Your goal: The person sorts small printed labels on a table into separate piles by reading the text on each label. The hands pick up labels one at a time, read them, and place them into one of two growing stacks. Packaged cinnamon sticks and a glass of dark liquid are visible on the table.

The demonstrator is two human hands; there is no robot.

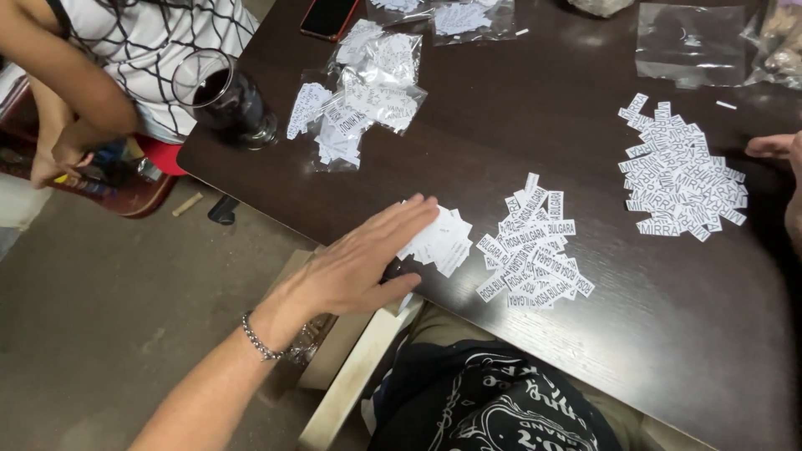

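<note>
Resting flat, fingers spread, left hand (361,266) covers one of three label piles (441,240); right hand unseen.

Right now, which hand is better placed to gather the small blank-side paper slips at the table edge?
Left. The left hand lies flat, fingers spread, already resting on the blank slips near the table edge. The right hand shows only at the frame's right border, beyond the far printed pile.

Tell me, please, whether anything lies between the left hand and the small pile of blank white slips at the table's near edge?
Nothing visible does. The left hand lies flat with its fingertips already on the blank slips. The printed slips lie just beyond them on the table, not in between.
</note>
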